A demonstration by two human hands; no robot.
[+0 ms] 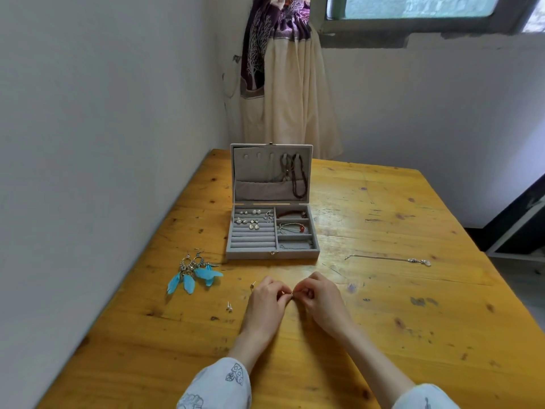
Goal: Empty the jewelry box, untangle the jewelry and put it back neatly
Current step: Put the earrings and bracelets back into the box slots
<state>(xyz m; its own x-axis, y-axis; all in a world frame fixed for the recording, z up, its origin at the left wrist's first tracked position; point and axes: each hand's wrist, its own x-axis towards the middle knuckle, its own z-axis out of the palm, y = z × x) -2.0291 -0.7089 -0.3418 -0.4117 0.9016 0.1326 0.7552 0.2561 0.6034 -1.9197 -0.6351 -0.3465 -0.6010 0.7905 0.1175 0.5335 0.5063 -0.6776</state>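
Against a white corner wall, under a window with one tied curtain [290, 84], stands a yellow wooden desk [383, 305]. One grey jewelry box [272, 231] sits open mid-desk. Two blue feather earrings [194, 273] lie left, one silver chain [387, 259] right, small studs [229, 306] near. Left hand [265, 302] and right hand [320, 299] together pinch one tiny piece [291, 295].
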